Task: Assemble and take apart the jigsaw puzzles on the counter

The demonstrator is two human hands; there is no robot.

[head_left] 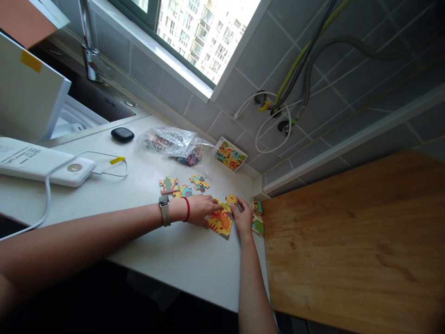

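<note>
A partly joined jigsaw puzzle (221, 224), yellow and orange with a lion picture, lies on the white counter. My left hand (200, 208) rests across its left side, fingers stretched out and nothing gripped. At the puzzle's upper right edge, my right hand (243, 215) pinches a yellow puzzle piece (231, 199) between thumb and fingers. Whether that piece is fully joined to the rest cannot be made out. Beyond my left hand lie loose puzzle pieces (169, 185) and another small cluster of pieces (200, 182). More green pieces (257, 225) sit right of my right hand.
Behind the pieces lies a clear plastic bag (174, 144) with more pieces inside. A picture card (231, 154) leans on the tiled wall. Leftward are a black case (122, 134), a white power strip (45, 162) and a sink (104, 104). A wooden board (354, 241) stands at right.
</note>
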